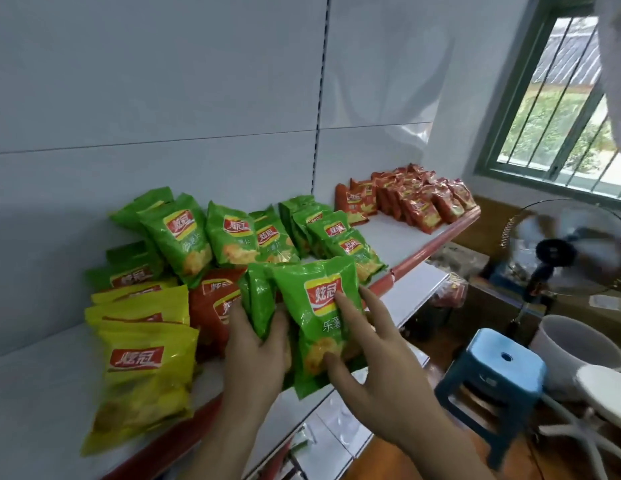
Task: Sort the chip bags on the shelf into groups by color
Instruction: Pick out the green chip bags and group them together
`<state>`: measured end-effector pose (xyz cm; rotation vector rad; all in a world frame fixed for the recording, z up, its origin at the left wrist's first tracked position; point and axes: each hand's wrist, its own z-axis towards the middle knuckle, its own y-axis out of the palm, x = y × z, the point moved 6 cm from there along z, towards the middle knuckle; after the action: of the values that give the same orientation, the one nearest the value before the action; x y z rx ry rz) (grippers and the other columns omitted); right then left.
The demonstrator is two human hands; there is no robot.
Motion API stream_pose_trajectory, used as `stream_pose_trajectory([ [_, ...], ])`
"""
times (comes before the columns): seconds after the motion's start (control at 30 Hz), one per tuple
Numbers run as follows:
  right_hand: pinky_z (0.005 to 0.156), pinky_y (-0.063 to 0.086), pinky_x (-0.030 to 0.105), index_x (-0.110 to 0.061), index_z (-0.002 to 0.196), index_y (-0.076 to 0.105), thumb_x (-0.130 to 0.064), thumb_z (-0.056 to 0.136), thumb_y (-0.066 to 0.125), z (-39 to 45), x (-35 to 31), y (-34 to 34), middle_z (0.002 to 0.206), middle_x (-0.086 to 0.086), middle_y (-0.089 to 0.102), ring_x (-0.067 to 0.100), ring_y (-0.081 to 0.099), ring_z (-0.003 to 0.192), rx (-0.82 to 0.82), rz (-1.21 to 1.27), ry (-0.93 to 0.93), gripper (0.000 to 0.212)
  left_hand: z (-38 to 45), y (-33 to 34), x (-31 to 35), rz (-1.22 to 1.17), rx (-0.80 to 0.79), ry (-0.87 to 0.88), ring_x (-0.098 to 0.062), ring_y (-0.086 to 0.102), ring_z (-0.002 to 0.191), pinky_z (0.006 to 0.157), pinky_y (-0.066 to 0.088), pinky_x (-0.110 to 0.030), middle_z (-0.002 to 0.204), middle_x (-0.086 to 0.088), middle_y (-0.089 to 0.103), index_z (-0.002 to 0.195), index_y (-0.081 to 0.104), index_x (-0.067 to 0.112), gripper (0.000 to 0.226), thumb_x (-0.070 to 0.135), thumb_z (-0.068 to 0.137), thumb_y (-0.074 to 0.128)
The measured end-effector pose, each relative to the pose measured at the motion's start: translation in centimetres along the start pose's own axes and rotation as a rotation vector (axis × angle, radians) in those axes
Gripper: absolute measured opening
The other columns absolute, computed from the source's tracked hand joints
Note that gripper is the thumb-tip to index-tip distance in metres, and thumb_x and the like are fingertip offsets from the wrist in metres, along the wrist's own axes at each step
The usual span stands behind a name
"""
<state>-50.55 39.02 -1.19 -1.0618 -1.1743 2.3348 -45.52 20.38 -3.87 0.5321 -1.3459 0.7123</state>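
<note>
Fingers (pixel 340 303) of right hand (pixel 378 368) spread flat against front green bag (pixel 319 323); left hand (pixel 257 344) curled round second green bag (pixel 259 299), both over shelf (pixel 402 233) front edge. Best carried together, supported beneath, to green group (pixel 253 233) behind. Open room between green group and red group (pixel 416 195); red lip close, yellow bags (pixel 142 355) crowding left.

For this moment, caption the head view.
Both hands, left and right, hold green bags at the shelf.
</note>
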Motion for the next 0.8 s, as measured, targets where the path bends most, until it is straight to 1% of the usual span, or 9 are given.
stream_pose_trajectory([
  [0.07,0.109,0.046,0.028,-0.069,0.156,-0.003,-0.068,0.093,0.053,1.9,2.2,-0.1,0.172,-0.029,-0.01,0.009,0.045,0.145,-0.051,0.03,-0.011,0.084,1.1,1.3,-0.3,0.033,0.054,0.009,0.004,0.062,0.103,0.085,0.048,-0.033,0.113,0.024,0.067,0.132,0.051,0.039,0.036,0.04,0.099,0.065],
  [0.17,0.105,0.043,0.023,-0.066,0.158,-0.004,-0.061,0.098,0.062,4.5,5.2,-0.2,0.174,-0.019,0.005,0.009,0.049,0.138,-0.105,0.057,-0.077,0.09,2.2,3.6,-0.4,0.028,0.13,0.03,0.001,0.061,0.109,0.087,0.046,-0.032,0.118,0.026,0.064,0.132,0.052,0.036,0.034,0.038,0.1,0.064],
  [0.3,0.117,0.045,0.039,-0.063,0.16,0.004,-0.06,0.098,0.065,8.0,8.7,-0.7,0.174,-0.006,0.018,0.024,0.044,0.148,-0.137,0.069,-0.206,0.087,2.9,6.7,-0.4,-0.016,0.197,-0.002,0.002,0.06,0.111,0.088,0.046,-0.031,0.123,0.021,0.064,0.134,0.052,0.041,0.033,0.039,0.102,0.061],
  [0.43,0.115,0.041,0.037,-0.062,0.16,0.017,-0.056,0.095,0.07,11.0,10.6,-1.6,0.17,-0.004,0.025,0.023,0.036,0.15,-0.069,0.134,-0.243,0.084,3.0,6.5,0.2,0.0,0.326,-0.019,0.016,0.053,0.098,0.077,0.039,-0.013,0.112,0.029,0.061,0.127,0.049,0.043,0.026,0.037,0.104,0.06],
  [0.5,0.113,0.049,0.046,-0.059,0.16,0.022,-0.054,0.093,0.073,12.9,11.8,-1.5,0.168,0.0,0.03,0.03,0.046,0.145,-0.025,0.184,-0.221,0.084,3.2,5.1,0.7,0.035,0.416,-0.002,0.015,0.055,0.093,0.074,0.04,-0.015,0.108,0.031,0.058,0.128,0.048,0.041,0.026,0.037,0.104,0.06],
  [0.57,0.104,0.055,0.054,-0.054,0.16,0.025,-0.052,0.092,0.074,15.2,13.0,-0.6,0.166,0.002,0.033,0.037,0.058,0.131,-0.007,0.191,-0.191,0.084,3.3,3.5,1.1,0.06,0.512,0.025,0.007,0.059,0.097,0.08,0.043,-0.024,0.111,0.028,0.06,0.132,0.051,0.034,0.03,0.037,0.104,0.06],
  [0.6,0.103,0.056,0.055,-0.051,0.161,0.027,-0.052,0.092,0.074,16.4,13.5,0.0,0.166,0.003,0.032,0.038,0.06,0.128,-0.007,0.172,-0.177,0.084,3.5,2.8,1.2,0.066,0.546,0.037,0.008,0.058,0.098,0.083,0.043,-0.026,0.114,0.026,0.061,0.135,0.052,0.031,0.032,0.036,0.104,0.06],
  [0.7,0.109,0.052,0.056,-0.04,0.164,0.033,-0.051,0.093,0.075,19.4,12.9,2.3,0.167,0.01,0.032,0.038,0.051,0.14,-0.016,0.059,-0.157,0.083,3.6,1.4,0.6,0.05,0.597,0.048,0.016,0.059,0.097,0.08,0.044,-0.02,0.12,0.021,0.065,0.137,0.054,0.027,0.034,0.032,0.104,0.061],
  [0.8,0.109,0.046,0.055,-0.028,0.164,0.036,-0.048,0.094,0.075,21.9,10.8,5.0,0.161,0.018,0.04,0.04,0.049,0.14,-0.033,-0.099,-0.228,0.082,4.2,0.7,0.0,0.032,0.604,0.046,0.018,0.06,0.095,0.078,0.045,-0.019,0.118,0.021,0.066,0.134,0.055,0.028,0.031,0.029,0.104,0.061],
])
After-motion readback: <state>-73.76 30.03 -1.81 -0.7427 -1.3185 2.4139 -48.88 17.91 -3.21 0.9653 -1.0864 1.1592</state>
